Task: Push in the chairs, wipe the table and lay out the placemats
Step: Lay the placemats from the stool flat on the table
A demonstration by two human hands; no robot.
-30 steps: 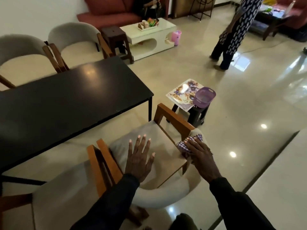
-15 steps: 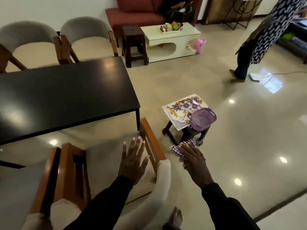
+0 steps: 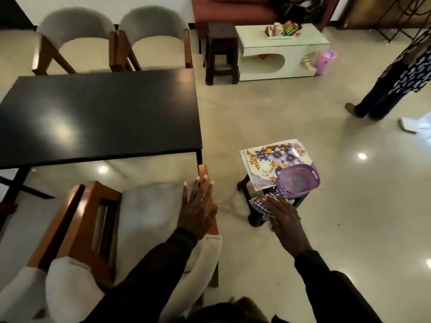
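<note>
The black dining table [image 3: 100, 113] fills the left of the view. A cushioned wooden chair [image 3: 149, 210] stands just before its near right corner. My left hand [image 3: 198, 206] lies flat with straight fingers on that chair's right wooden armrest [image 3: 203, 170]. My right hand [image 3: 284, 217] holds a checked cloth [image 3: 257, 206] just above the near edge of a small dark stool [image 3: 253, 221]. On that stool lie floral placemats [image 3: 268, 159] with a purple basin [image 3: 298, 180] on top.
Two grey chairs [image 3: 77, 43] [image 3: 154, 43] stand at the table's far side, and another chair [image 3: 23, 287] is at the bottom left. A brown stool [image 3: 221, 50], a white coffee table [image 3: 284, 52] and a standing person [image 3: 396, 78] are further back.
The view has swung left and the near chair now sits closer to the table. My right hand with the cloth left the chair's armrest and moved over to the stool.
</note>
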